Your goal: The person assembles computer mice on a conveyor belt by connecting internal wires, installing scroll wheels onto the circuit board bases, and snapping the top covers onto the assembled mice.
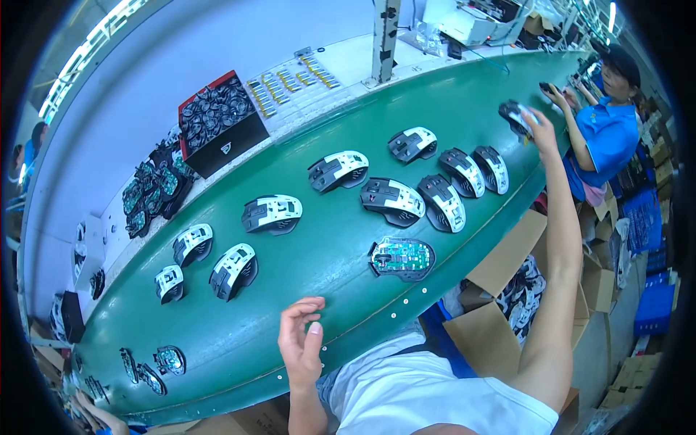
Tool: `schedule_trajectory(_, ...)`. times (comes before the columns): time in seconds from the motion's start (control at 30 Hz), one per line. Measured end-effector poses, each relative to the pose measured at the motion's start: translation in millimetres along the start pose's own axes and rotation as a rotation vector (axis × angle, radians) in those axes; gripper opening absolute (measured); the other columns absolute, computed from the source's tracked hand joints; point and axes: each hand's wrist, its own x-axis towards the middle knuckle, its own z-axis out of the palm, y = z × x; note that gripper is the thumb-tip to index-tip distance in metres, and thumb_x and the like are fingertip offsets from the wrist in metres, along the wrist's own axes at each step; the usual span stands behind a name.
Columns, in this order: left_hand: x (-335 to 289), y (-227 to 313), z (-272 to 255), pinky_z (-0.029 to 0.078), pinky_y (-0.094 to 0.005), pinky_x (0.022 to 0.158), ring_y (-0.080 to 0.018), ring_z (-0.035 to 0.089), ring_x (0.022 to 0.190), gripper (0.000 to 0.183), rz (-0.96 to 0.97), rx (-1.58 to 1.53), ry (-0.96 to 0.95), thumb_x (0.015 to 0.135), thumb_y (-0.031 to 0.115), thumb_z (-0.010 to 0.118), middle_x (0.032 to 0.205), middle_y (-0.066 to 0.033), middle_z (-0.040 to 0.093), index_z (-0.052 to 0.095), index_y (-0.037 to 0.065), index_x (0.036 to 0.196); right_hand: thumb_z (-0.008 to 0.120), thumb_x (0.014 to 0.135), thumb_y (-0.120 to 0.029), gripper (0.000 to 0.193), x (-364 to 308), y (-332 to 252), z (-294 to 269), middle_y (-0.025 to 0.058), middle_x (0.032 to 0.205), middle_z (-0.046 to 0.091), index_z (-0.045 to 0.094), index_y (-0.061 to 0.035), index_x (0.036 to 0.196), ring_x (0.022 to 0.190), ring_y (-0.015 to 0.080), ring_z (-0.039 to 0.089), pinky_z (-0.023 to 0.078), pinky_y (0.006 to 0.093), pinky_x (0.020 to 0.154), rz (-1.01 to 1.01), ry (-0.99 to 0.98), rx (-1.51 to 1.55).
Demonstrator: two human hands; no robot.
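At the far right of the green belt, my right hand (540, 130) is closed on a black-and-white computer mouse (515, 118), its arm stretched out. My left hand (301, 341) hovers over the belt's near edge, fingers half curled and apart, holding nothing. Nearest to it, a mouse base with a bare green circuit board (402, 258) lies face up. Beyond that base rest several assembled mice, among them a dark-fronted one (392, 202) and a tilted one (441, 204). Farther left lie more mice, such as one with a white back (233, 271).
A black box of dark parts (223, 125) stands on the back ledge, beside a pile of circuit-board bases (154, 185). An open carton of mouse shells (522, 297) sits below my right arm. A co-worker in blue (607, 134) handles something at the right.
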Motion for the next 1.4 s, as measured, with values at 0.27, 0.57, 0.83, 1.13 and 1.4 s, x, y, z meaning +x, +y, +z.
schedule_trajectory(0.27, -5.1, 5.5, -19.4, 0.049, -0.0334, 0.096, -0.0222, 0.061, 0.112, 0.019, -0.028, 0.142, 0.007, 0.093, 0.003, 0.059, 0.121, -0.0184, 0.064, 0.061, -0.004, 0.11, 0.064, 0.092, -0.054, 0.055, 45.9, 66.0, 5.4, 0.0244, 0.107, 0.073, 0.074, -0.0064, 0.118, 0.105, 0.0411, 0.068, 0.05, 0.0483, 0.098, 0.044, 0.205, -0.817)
schedule_trajectory(0.57, -14.6, 15.0, -43.1, 0.051, -0.0358, 0.095, -0.0272, 0.067, 0.11, 0.019, -0.079, 0.488, -0.048, 0.09, 0.002, 0.062, 0.118, -0.0168, 0.07, 0.065, 0.0, 0.108, 0.079, 0.084, -0.019, 0.039, -197.3, -138.6, 125.6, 0.0132, 0.113, 0.071, 0.069, -0.0044, 0.119, 0.105, 0.0276, 0.068, 0.053, 0.036, 0.092, -0.633, -0.643, -0.331)
schedule_trajectory(0.83, 2.5, 16.2, 27.1, 0.039, -0.0501, 0.114, -0.0402, 0.043, 0.142, 0.056, 0.257, 0.925, -0.549, 0.088, 0.018, 0.071, 0.153, -0.0177, 0.045, 0.055, 0.009, 0.141, 0.079, 0.085, -0.029, 0.081, -238.4, -128.0, 186.4, 0.0181, 0.155, 0.039, 0.039, -0.0206, 0.155, 0.134, 0.0424, 0.047, 0.043, 0.0468, 0.111, -0.687, -0.918, -0.622)
schedule_trajectory(1.13, 10.9, -27.9, 78.8, 0.032, -0.0569, 0.115, -0.0471, 0.029, 0.148, 0.067, 0.361, 1.048, -0.512, 0.091, 0.023, 0.069, 0.166, -0.0183, 0.025, 0.045, 0.01, 0.152, 0.074, 0.089, -0.023, 0.061, -242.5, -132.1, 188.4, 0.0196, 0.142, 0.055, 0.053, -0.0106, 0.145, 0.128, 0.0399, 0.056, 0.044, 0.0449, 0.109, -0.775, -0.808, -0.404)
schedule_trajectory(1.4, -7.6, -25.0, 26.6, 0.031, -0.0544, 0.118, -0.0449, 0.03, 0.148, 0.059, 0.246, 0.936, -0.44, 0.088, 0.023, 0.071, 0.16, -0.0196, 0.035, 0.055, 0.004, 0.141, 0.068, 0.082, -0.022, 0.062, -296.9, -142.7, 124.0, 0.021, 0.137, 0.059, 0.058, 0.0016, 0.138, 0.126, 0.0312, 0.058, 0.043, 0.0392, 0.108, -0.565, -0.779, -0.105)
